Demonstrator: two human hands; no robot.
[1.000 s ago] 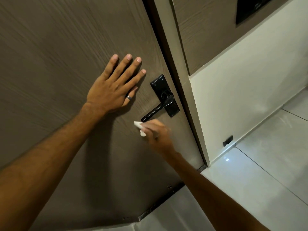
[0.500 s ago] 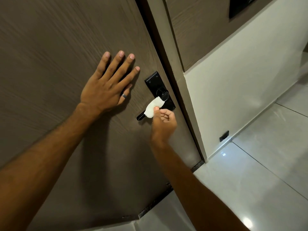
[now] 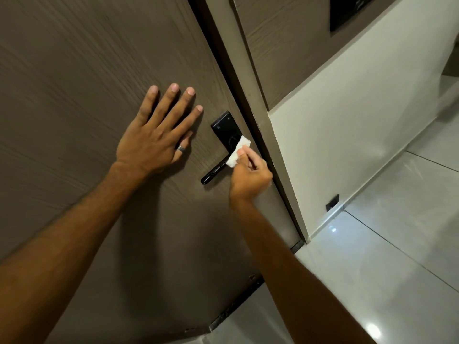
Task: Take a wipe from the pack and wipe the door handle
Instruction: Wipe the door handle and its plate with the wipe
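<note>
A black lever door handle (image 3: pixel 213 173) on a black backplate (image 3: pixel 223 127) sits on the brown wood-grain door (image 3: pixel 87 58). My right hand (image 3: pixel 249 178) pinches a small folded white wipe (image 3: pixel 237 152) and presses it on the handle's inner end, near the pivot, which it hides. My left hand (image 3: pixel 156 137), with a ring on the thumb, lies flat on the door just left of the handle, fingers spread. No wipe pack is in view.
The door frame (image 3: pixel 250 103) runs diagonally right of the handle. Beyond it are a white wall (image 3: pixel 347 115) and a glossy tiled floor (image 3: pixel 397 244). A small black doorstop (image 3: pixel 332 202) sits low on the wall. A dark panel (image 3: pixel 347 13) is at top right.
My right hand has carried the wipe from below the lever's free end up onto the lever and along it toward the pivot. My left hand has stayed flat on the door.
</note>
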